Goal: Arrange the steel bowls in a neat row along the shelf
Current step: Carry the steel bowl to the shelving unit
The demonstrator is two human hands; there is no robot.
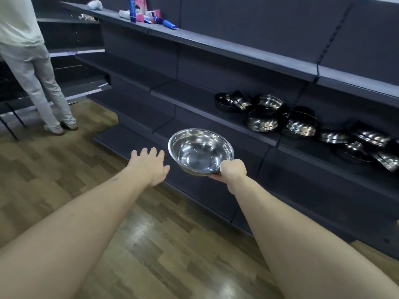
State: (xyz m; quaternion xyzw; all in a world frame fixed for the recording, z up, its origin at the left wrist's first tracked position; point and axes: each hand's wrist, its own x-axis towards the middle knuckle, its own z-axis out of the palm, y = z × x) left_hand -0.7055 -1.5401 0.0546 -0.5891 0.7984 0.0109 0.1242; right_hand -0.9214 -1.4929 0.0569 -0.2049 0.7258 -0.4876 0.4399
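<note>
steel bowl in right hand

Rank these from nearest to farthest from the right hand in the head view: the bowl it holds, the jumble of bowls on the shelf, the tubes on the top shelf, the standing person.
1. Held steel bowl: gripped at its rim by the right hand.
2. Jumbled bowls: on the shelf, up and to the right.
3. Tubes: top shelf, far up left.
4. Standing person: far left, farther down the aisle.
</note>
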